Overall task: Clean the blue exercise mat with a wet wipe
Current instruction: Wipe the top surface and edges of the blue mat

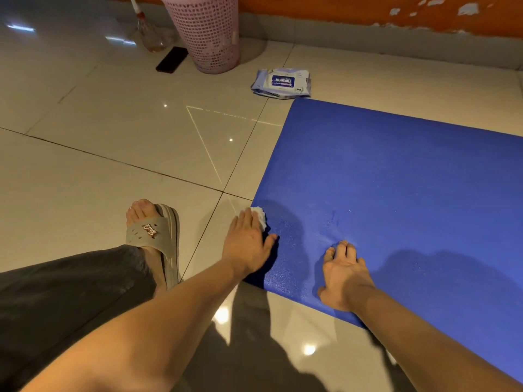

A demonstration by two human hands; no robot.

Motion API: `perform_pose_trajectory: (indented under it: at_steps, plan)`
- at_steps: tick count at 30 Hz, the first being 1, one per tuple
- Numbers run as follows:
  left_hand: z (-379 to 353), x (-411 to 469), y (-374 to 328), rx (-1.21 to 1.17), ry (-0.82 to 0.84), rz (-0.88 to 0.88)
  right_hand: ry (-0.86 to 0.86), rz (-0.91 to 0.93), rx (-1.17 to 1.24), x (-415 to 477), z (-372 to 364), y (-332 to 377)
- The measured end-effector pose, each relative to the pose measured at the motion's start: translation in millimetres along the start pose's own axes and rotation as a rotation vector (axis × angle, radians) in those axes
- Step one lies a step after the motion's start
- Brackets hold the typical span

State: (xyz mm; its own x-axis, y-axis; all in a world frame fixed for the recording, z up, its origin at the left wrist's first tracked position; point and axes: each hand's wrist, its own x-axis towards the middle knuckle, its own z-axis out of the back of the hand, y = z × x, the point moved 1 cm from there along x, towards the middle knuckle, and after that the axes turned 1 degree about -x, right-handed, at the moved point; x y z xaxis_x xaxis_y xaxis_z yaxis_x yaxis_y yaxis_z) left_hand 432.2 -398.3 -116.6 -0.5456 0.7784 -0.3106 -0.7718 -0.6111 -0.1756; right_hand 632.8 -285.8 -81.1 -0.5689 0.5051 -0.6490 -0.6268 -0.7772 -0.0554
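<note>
A blue exercise mat [396, 176] lies flat on the tiled floor and fills the right half of the view. My left hand [246, 241] lies flat on the mat's near left edge, fingers straight, pressing a crumpled white wet wipe [261, 215] that shows beyond the fingertips. My right hand [343, 274] rests on the mat near its front edge, fingers spread and bent, holding nothing. A damp-looking patch shows between the two hands.
A pack of wet wipes [283, 82] lies on the floor just past the mat's far left corner. Behind it stand a pink mesh basket [206, 32], a dark phone [172, 59] and a broom [147, 29]. My sandalled foot [154, 233] is left of the mat.
</note>
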Motion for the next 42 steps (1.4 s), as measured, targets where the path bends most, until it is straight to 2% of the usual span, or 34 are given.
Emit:
perform_pose_trajectory:
  at_steps: [5, 10, 12, 16, 20, 23, 27, 29, 31, 33, 38, 40, 42]
  plan:
    - [-9, -15, -30, -0.044, 0.065, -0.199, 0.020, 0.027, 0.095, 2, 9, -7]
    - [-21, -8, -74, 0.039, 0.085, -0.489, -0.163, -0.064, 0.371, 17, 28, -43]
    - [-17, -4, -71, 0.061, 0.060, -0.467, -0.207, -0.140, 0.357, 27, 29, -59]
    - [1, 2, -30, 0.044, -0.029, -0.251, -0.100, -0.192, 0.367, 46, 31, -71]
    - [4, 8, -4, -0.210, -0.055, -0.020, -0.025, -0.178, 0.287, 59, 20, -58]
    - [-8, 10, -19, -0.230, -0.071, -0.066, 0.010, -0.184, 0.245, 63, 20, -58]
    - [-19, 5, -64, -0.209, -0.020, -0.347, 0.089, -0.178, 0.200, 64, 28, -59]
    - [-21, 5, -80, -0.134, 0.003, -0.479, 0.120, -0.175, 0.173, 66, 30, -57]
    - [-23, 8, -83, -0.011, 0.028, -0.513, 0.151, -0.169, 0.139, 67, 34, -57]
    - [-18, 12, -73, 0.057, 0.011, -0.459, 0.194, -0.161, 0.108, 68, 38, -59]
    - [9, 31, -16, 0.080, -0.038, -0.112, 0.242, -0.153, 0.047, 70, 44, -58]
    - [15, 34, 0, 0.036, -0.003, -0.071, 0.237, -0.163, 0.032, 71, 42, -54]
    - [16, 34, 1, 0.029, 0.000, -0.127, 0.227, -0.172, 0.028, 71, 41, -53]
